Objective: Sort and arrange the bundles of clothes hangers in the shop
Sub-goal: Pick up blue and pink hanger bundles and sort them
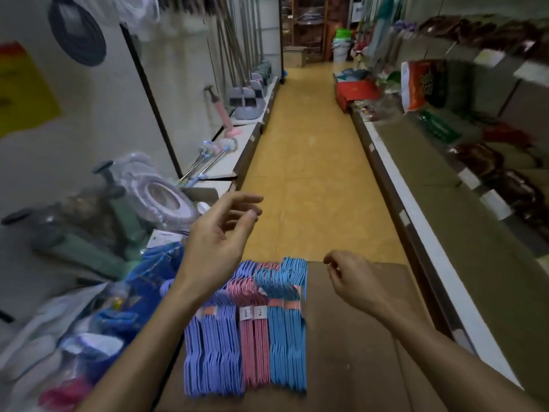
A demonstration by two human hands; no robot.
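Empty hands (pixel 279 257) above hanger bundles (pixel 246 331)

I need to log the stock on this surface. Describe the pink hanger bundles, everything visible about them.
The pink hanger bundles look like thin plastic hangers packed tight, apparently two packs side by side, each with a small white label near the neck. They lie flat on the brown cardboard surface, hooks pointing away from the person, pressed between the purple bundles and the blue bundles. Neither hand touches them; the left forearm crosses just beside their hooks.
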